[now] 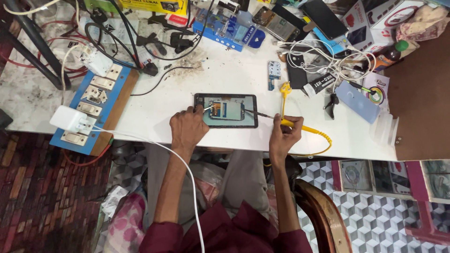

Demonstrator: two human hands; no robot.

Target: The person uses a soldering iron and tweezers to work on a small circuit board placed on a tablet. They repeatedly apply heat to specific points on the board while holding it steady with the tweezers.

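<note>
Opened phone (226,110) lies flat near the front edge of the white surface (234,75), back off. Left hand (187,129) rests at its left end, fingers pinched on thin tweezers (209,107) touching the inside. Right hand (283,136) has fingers closed around a yellow-handled soldering iron (276,120), tip at the phone's right end. Blue switchboard (96,105) sits far left.

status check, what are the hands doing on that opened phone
Left hand steadies opened phone, holding thin tool. Right hand grips yellow-handled soldering iron, tip at phone's edge. Yellow cord trails right.
</note>
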